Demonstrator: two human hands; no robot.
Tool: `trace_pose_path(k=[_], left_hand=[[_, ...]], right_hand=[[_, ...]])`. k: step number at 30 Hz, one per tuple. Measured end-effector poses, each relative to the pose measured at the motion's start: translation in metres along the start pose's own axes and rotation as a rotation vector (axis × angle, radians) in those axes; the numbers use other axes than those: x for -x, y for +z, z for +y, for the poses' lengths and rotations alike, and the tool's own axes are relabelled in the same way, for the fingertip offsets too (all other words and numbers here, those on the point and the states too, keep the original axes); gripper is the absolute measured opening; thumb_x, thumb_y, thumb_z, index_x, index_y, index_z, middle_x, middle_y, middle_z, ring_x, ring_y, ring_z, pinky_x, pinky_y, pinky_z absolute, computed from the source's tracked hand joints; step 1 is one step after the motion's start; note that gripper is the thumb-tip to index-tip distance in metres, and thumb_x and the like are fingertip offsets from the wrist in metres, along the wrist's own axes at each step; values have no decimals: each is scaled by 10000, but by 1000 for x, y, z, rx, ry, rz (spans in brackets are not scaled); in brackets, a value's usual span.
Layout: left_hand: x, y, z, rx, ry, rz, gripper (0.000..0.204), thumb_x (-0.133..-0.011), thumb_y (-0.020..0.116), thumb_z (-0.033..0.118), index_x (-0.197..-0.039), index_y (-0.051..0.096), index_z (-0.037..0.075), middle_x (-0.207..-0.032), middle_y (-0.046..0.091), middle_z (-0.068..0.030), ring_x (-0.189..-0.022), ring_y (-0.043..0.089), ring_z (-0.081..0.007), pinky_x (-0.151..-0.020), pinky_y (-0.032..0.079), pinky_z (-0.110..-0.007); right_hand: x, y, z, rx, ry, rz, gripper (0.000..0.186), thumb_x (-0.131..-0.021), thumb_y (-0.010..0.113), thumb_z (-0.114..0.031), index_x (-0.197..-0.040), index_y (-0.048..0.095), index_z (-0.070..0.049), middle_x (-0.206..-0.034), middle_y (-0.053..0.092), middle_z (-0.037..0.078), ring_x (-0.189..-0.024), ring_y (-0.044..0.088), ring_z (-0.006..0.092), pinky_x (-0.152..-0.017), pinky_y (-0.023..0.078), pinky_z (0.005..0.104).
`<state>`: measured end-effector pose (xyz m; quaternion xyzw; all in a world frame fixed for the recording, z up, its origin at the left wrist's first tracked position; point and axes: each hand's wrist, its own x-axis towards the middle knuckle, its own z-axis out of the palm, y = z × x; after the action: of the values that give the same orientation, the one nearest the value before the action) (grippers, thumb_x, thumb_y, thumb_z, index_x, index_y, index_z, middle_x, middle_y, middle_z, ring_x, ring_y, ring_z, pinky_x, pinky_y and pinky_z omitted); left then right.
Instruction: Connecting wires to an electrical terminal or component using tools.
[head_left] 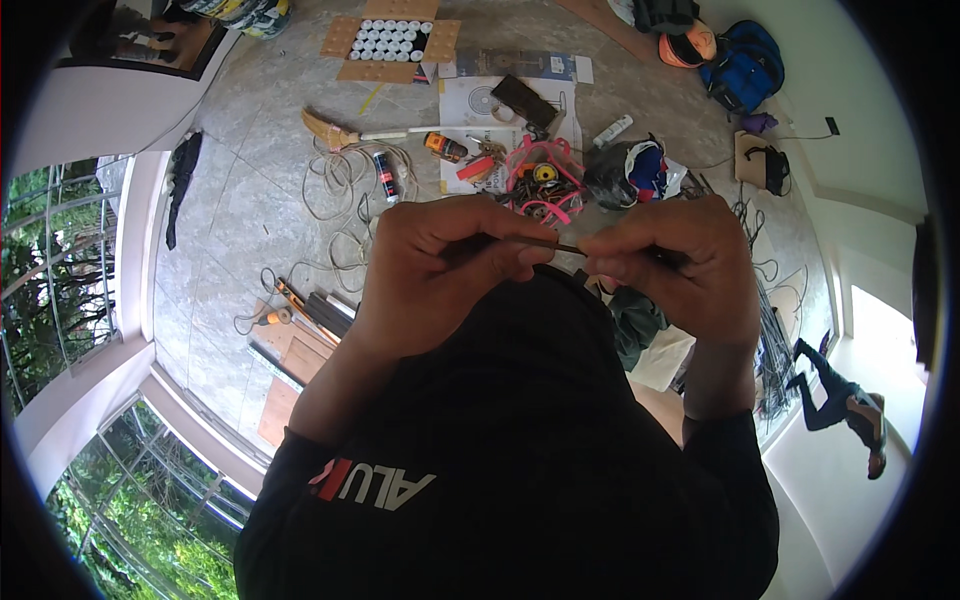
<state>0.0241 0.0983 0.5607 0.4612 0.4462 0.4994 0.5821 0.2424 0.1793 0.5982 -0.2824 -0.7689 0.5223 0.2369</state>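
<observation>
You have two hands (418,275) in view, one thin dark strip (565,247), one broom (335,131), one open cardboard box (341,36), one blue backpack (745,70) and one pink-trimmed bag (553,214).

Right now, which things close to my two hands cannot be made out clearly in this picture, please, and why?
Head view: the ends of the thin dark strip, covered by the left hand and right hand.
Head view: many small items in the pink-edged bag, too small and jumbled to name.
Head view: part of the dark green cloth, behind the black shirt.
</observation>
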Motion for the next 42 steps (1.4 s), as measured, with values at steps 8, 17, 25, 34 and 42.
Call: trace_pose_path(k=[8,17,25,34,42], left_hand=[[1,3,4,-37,-25,17,145,-848,649,-115,-973,702,-67,-888,715,-135,-777,680,-137,-689,545,-239],[1,2,5,-64,-50,0,145,-832,669,-113,-959,712,-56,-858,718,-120,-772,680,-133,-688,543,-235],[4,4,7,-66,-35,0,139,-827,679,-110,-949,713,-53,-855,718,-118,-759,678,-131,-672,540,-232],[5,4,9,-53,-30,-2,146,-821,673,-122,-948,708,-60,-866,717,-122,-761,679,-134,-680,543,-237],[4,5,8,-22,-33,28,163,-818,661,-139,-956,705,-65,-865,718,-133,-764,684,-142,-688,549,-240]], right_hand=[[4,-2,3,-9,18,-7,101,-811,735,9,-912,729,10,-756,722,108,-666,708,135,-583,525,220],[0,-5,1,-44,41,-55,105,-809,720,34,-912,728,17,-763,719,116,-668,705,145,-602,536,230],[0,-6,0,-69,32,-83,118,-803,711,46,-918,724,24,-760,718,116,-662,700,143,-601,539,238],[1,-2,0,-36,10,-57,134,-799,737,25,-930,733,-3,-762,723,99,-665,710,137,-590,537,237],[2,0,-1,-69,14,-13,114,-804,727,42,-912,731,5,-763,723,107,-682,713,140,-604,549,235]])
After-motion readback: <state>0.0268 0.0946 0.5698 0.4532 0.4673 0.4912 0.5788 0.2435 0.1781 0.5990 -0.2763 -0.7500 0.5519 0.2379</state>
